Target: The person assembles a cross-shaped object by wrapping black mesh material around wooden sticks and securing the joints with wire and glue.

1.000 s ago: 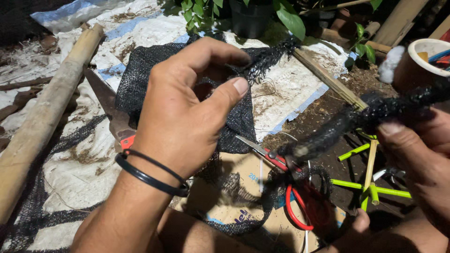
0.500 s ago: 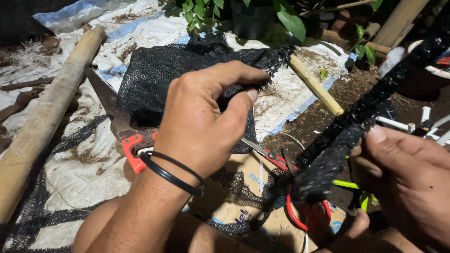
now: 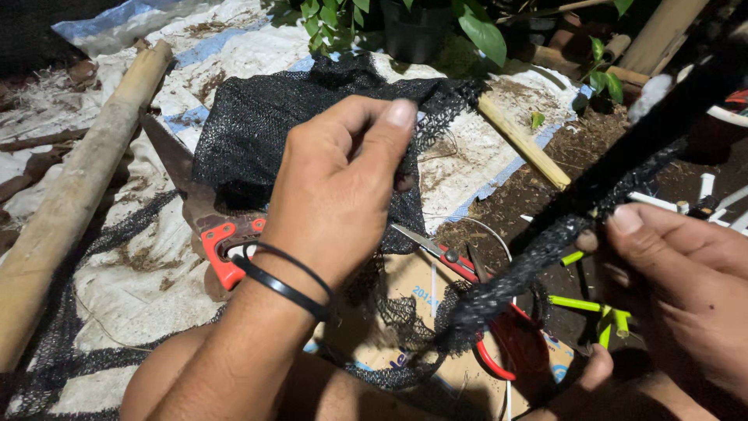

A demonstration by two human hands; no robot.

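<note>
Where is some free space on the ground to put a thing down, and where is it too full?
Free: the white sheet between the bamboo pole and the black mesh; also right of the mesh, before the thin stick. Crowded: under the right hand, with red scissors and green sticks.

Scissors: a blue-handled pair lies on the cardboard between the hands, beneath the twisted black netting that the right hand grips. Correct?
Not quite: the scissors have red handles, not blue, as the head view shows. They do lie on the cardboard between the hands, beneath the netting gripped by the right hand.
</note>
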